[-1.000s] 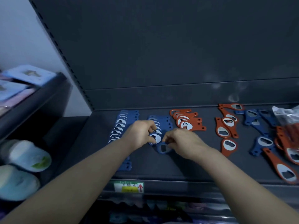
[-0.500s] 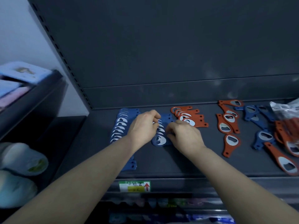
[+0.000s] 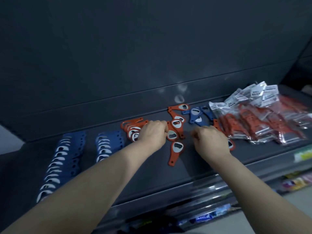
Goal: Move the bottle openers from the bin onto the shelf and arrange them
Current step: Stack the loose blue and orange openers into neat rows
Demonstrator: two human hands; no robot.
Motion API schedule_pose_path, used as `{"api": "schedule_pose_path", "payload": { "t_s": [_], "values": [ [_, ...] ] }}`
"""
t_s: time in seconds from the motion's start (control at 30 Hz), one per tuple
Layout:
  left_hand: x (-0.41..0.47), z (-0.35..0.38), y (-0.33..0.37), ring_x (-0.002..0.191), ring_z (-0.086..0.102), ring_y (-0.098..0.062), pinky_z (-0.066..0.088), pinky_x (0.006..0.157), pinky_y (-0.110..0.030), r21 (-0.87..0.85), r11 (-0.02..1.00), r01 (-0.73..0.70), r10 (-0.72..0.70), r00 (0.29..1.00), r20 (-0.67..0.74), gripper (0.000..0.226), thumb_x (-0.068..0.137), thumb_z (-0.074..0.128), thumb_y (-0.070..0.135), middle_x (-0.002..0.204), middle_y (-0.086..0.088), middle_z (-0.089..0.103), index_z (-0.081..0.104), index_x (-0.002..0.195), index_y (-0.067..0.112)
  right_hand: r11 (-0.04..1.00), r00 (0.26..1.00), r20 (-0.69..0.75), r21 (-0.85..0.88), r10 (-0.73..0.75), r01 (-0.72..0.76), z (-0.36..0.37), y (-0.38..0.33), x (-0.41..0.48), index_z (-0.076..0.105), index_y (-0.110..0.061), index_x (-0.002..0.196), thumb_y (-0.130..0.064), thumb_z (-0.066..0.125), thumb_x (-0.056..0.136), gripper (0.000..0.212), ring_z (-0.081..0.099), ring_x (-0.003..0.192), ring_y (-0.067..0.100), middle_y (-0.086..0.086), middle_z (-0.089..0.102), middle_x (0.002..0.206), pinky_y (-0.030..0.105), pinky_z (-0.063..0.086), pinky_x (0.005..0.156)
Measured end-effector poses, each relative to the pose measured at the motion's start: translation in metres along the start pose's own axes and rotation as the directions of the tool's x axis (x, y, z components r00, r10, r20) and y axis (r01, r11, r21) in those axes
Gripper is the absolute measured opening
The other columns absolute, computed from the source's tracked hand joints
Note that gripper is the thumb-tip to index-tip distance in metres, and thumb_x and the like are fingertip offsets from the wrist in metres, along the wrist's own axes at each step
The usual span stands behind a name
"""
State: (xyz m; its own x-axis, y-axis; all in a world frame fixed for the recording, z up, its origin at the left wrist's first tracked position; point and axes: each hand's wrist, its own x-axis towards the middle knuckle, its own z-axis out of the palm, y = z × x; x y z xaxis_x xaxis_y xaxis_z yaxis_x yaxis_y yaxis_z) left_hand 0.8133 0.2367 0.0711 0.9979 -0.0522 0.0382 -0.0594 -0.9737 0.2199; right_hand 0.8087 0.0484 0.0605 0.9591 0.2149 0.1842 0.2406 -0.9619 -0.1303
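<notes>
Shelf: we look down on a dark grey shelf (image 3: pixel 194 168) with a dark back panel (image 3: pixel 152 56) behind it. Every bottle opener we can see lies on this shelf.
Blue rows: at the left, a long blue row (image 3: pixel 62 159) of overlapped openers runs from the front edge toward the back. Just beside it on the right, a shorter blue row (image 3: pixel 108 146) is laid the same way.
Red stack: right of the shorter blue row, a fanned red stack (image 3: pixel 130 128) lies partly under our left hand.
Left hand: our left hand (image 3: pixel 152 135) is knuckles-up with its fingers curled. The tips are against the head of a loose red opener (image 3: pixel 172 135), but we cannot tell whether they pinch it.
Right hand: our right hand (image 3: pixel 211 140) is also knuckles-up, with its fingers curled under and hidden, so we cannot tell whether it holds anything. It covers part of a half-hidden red opener (image 3: pixel 231 144).
Between the hands: a front red opener (image 3: pixel 175 152) lies flat with its handle toward the shelf edge. More red ones trail back to a rear red opener (image 3: pixel 179 107) near the panel.
Loose blue openers (image 3: pixel 195 114): these lie jumbled near the back, beyond our right hand.
Right end: clear plastic packs (image 3: pixel 263 122) of red openers are heaped together.
Shelf edge: a price label (image 3: pixel 303 156) is too blurred to read. Below it are colourful goods (image 3: pixel 297 183) that are also blurred.
</notes>
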Motion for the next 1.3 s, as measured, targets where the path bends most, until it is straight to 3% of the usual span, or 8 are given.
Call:
{"api": "schedule_pose_path", "payload": {
  "t_s": [0.23, 0.4, 0.5, 0.7, 0.9, 1.03, 1.17, 1.3],
  "values": [
    [0.024, 0.009, 0.033, 0.101, 0.061, -0.030, 0.039, 0.067, -0.031, 0.056, 0.941, 0.334, -0.337, 0.940, 0.061, 0.062, 0.077, 0.062, 0.066, 0.104, -0.008, 0.065, 0.057, 0.105, 0.012, 0.997, 0.995, 0.087, 0.063, -0.049, 0.044, 0.000, 0.005, 0.039, 0.060, -0.021, 0.104, -0.038, 0.054, 0.088, 0.024, 0.057, 0.104, 0.028, 0.004, 0.065, 0.105, 0.033, 0.041, 0.073],
    [0.029, 0.006, 0.032, 0.087, 0.064, -0.027, 0.038, 0.056, -0.028, -0.057, 0.868, 0.493, -0.476, 0.859, 0.189, 0.044, 0.068, 0.075, 0.052, 0.092, -0.008, 0.067, 0.051, 0.070, 0.016, 0.987, 0.977, 0.207, 0.140, 0.043, -0.073, 0.010, -0.013, 0.068, 0.046, -0.013, 0.113, -0.059, 0.058, 0.081, 0.058, 0.060, 0.104, 0.031, 0.009, 0.065, 0.108, 0.034, 0.041, 0.072],
    [0.027, 0.009, 0.030, 0.085, 0.066, -0.026, 0.033, 0.045, -0.027, -0.195, 0.802, 0.565, -0.522, 0.821, 0.230, 0.042, 0.065, 0.082, 0.044, 0.086, -0.011, 0.065, 0.064, 0.080, 0.009, 0.969, 0.950, 0.301, 0.201, 0.082, -0.147, 0.016, -0.013, 0.081, 0.040, -0.010, 0.118, -0.044, 0.065, 0.081, 0.056, 0.060, 0.108, 0.031, 0.010, 0.063, 0.115, 0.034, 0.041, 0.075],
    [0.008, -0.006, 0.007, 0.083, 0.064, -0.019, 0.049, 0.070, -0.031, -0.278, 0.830, 0.485, -0.497, 0.867, 0.028, 0.021, 0.080, 0.072, 0.032, 0.080, -0.001, 0.068, 0.069, 0.079, 0.011, 0.950, 0.956, 0.292, 0.303, -0.020, -0.073, 0.012, -0.003, 0.089, 0.048, -0.012, 0.121, -0.033, 0.065, 0.085, 0.046, 0.059, 0.106, 0.035, 0.013, 0.064, 0.110, 0.037, 0.046, 0.079],
    [-0.036, -0.022, -0.048, 0.070, 0.053, -0.006, 0.039, 0.063, -0.018, -0.227, 0.897, 0.380, -0.362, 0.925, 0.117, 0.016, 0.071, 0.080, 0.023, 0.069, 0.008, 0.059, 0.072, 0.079, 0.011, 0.850, 0.948, 0.180, 0.508, -0.261, 0.138, -0.004, -0.022, 0.076, 0.061, -0.026, 0.097, -0.030, 0.068, 0.083, 0.017, 0.062, 0.098, 0.025, -0.002, 0.069, 0.096, 0.036, 0.048, 0.080],
    [-0.030, -0.010, -0.059, 0.074, 0.057, -0.012, 0.050, 0.073, -0.025, -0.347, 0.875, 0.337, -0.358, 0.934, 0.002, 0.036, 0.061, 0.085, 0.009, 0.081, 0.004, 0.064, 0.071, 0.094, 0.013, 0.840, 0.876, 0.190, 0.430, -0.442, 0.331, -0.003, -0.042, 0.068, 0.064, -0.028, 0.097, -0.027, 0.073, 0.078, 0.021, 0.059, 0.098, 0.022, -0.003, 0.063, 0.095, 0.031, 0.042, 0.078],
    [-0.026, -0.004, -0.067, 0.075, 0.055, -0.014, 0.052, 0.078, -0.032, -0.399, 0.875, 0.273, -0.317, 0.947, -0.048, 0.049, 0.066, 0.083, 0.009, 0.088, 0.000, 0.060, 0.062, 0.110, 0.010, 0.828, 0.802, 0.315, 0.434, -0.507, 0.354, 0.001, -0.063, 0.061, 0.067, -0.032, 0.105, -0.025, 0.081, 0.068, 0.040, 0.061, 0.095, 0.012, -0.011, 0.067, 0.094, 0.024, 0.044, 0.078],
    [-0.022, -0.010, -0.088, 0.090, 0.060, -0.016, 0.050, 0.086, -0.029, -0.395, 0.867, 0.303, -0.372, 0.922, -0.110, 0.050, 0.074, 0.079, 0.012, 0.102, -0.004, 0.063, 0.059, 0.119, 0.009, 0.847, 0.821, 0.280, 0.361, -0.499, 0.392, 0.011, -0.088, 0.059, 0.064, -0.033, 0.110, -0.031, 0.077, 0.072, 0.039, 0.057, 0.104, 0.016, -0.010, 0.067, 0.104, 0.028, 0.044, 0.084]
  ]
}}
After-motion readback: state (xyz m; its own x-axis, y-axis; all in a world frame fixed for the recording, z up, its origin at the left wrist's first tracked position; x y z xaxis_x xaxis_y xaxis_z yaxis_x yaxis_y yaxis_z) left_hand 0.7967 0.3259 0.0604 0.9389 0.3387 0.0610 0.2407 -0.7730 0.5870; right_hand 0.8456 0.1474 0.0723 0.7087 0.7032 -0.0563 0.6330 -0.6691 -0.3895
